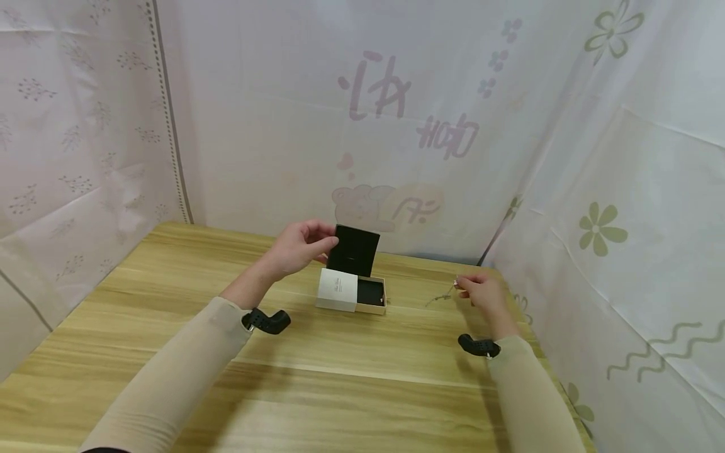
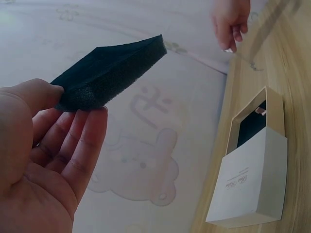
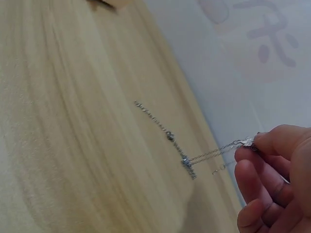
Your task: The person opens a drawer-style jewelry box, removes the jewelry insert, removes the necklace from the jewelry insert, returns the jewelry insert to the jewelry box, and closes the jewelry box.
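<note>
My left hand pinches one edge of a square black foam pad between thumb and fingers. The pad is tilted up just behind a small white box. In the left wrist view the pad's rough foam side faces the camera. The box's inner tray is slid partway out of its white sleeve, with black lining and a small pinkish tab inside. Off to the right, my right hand pinches the end of a thin silver chain. Part of the chain trails down toward the tabletop.
A wood-grain table lies under both hands. Pale printed curtains stand close along its back and right edges. Black straps with camera mounts sit on both wrists.
</note>
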Available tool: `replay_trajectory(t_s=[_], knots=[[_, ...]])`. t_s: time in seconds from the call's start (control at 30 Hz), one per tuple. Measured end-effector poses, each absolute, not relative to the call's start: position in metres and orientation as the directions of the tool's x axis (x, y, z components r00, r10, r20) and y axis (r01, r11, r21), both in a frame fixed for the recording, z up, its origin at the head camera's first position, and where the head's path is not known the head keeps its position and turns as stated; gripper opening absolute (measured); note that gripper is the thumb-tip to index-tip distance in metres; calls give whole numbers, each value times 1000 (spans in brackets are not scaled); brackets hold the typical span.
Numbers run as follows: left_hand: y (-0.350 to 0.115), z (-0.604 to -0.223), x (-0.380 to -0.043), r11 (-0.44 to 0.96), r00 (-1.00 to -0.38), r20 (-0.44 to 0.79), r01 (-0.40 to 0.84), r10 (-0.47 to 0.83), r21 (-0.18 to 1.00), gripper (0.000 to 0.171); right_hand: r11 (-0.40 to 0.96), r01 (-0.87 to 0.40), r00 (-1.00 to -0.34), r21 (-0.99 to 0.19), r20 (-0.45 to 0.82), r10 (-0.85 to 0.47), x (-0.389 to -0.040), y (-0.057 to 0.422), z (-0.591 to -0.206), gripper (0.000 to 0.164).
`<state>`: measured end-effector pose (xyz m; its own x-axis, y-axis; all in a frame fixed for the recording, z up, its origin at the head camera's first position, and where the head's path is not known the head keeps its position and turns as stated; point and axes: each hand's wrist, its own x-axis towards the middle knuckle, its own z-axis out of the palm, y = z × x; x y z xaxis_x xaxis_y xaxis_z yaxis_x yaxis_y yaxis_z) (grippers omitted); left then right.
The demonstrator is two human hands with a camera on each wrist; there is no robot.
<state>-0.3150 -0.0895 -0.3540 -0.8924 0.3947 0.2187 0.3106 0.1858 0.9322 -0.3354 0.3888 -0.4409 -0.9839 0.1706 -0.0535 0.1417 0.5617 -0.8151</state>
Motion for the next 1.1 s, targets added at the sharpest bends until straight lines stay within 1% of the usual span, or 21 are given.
replay_trajectory(t_s=[0.13,0.27,0.43,0.53,0.67,0.73,0.83,0.97,1.1], knots=[[-90,-354,-315,188,-892,221,313,394,931,29,610,161,-983,-776,-67,174,-336,391,-450,39],[-90,-355,-315,189,-892,218,311,395,931,30,680,147,-987,-718,-61,149,-331,390,-457,37],[-89,-355,-315,184,-893,216,308,394,933,31,706,136,-990,-695,-70,121,-325,386,-465,31],[-88,-354,-315,181,-893,217,307,395,934,31,711,145,-989,-688,-75,129,-325,385,-470,28],[-88,-354,-315,172,-892,220,307,395,936,31,737,136,-990,-663,-62,127,-325,387,-472,28],[-88,-354,-315,167,-892,221,306,394,937,31,738,135,-990,-661,-57,130,-325,387,-472,28],[-88,-354,-315,161,-892,223,305,394,938,30,688,157,-987,-709,-83,140,-324,387,-470,29],[-89,-354,-315,158,-891,225,308,395,938,30,641,187,-981,-745,-107,161,-324,378,-459,38],[-87,-355,-315,155,-890,228,309,394,938,30,640,142,-988,-755,-68,139,-329,362,-440,46]])
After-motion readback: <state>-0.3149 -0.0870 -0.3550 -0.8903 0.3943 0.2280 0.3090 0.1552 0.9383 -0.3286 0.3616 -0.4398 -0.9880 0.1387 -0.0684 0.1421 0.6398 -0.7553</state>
